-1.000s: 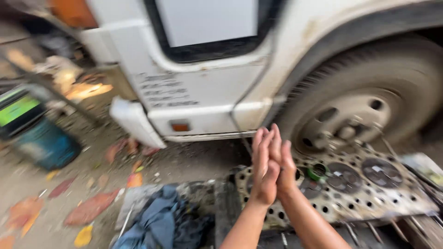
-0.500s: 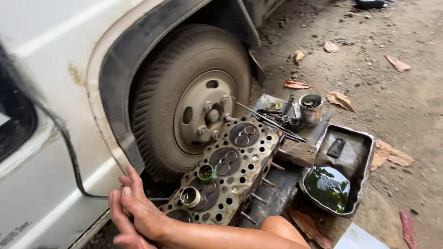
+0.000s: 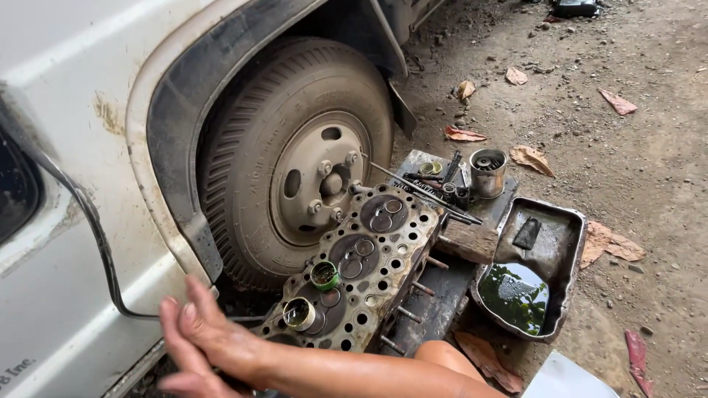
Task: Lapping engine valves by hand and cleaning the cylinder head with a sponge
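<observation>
Parked white vehicle (image 3: 66, 96) filling the left side, its dusty front wheel (image 3: 295, 158) standing on bare ground strewn with dry leaves. Leaned against that tyre, a grimy cylinder head (image 3: 361, 273), ported face up, long axis running from lower left up to upper right, near end resting just beside the hands. To its right, a dented oil pan (image 3: 564, 243) holding a pool of dark liquid that mirrors foliage. Between head and pan, a rough wooden block (image 3: 468, 242); beyond it, a round metal cup (image 3: 487, 173) and a scatter of rods and sockets (image 3: 435, 191) on a dark board. On the head's face, two small open tins: a green one (image 3: 324, 275) nearer the middle, a brass-coloured one (image 3: 299, 313) nearer the low end. At bottom left, both hands pressed together, palm against palm, fingers stretched flat, gripping nothing: left hand (image 3: 181, 361) lower and mostly hidden beneath, right hand (image 3: 217, 335) on top. From there, cylinder head lying up and to the right, brass-coloured tin closest, just beside the right wrist; right hand the nearer of the two, though not touching tin or head.
</observation>
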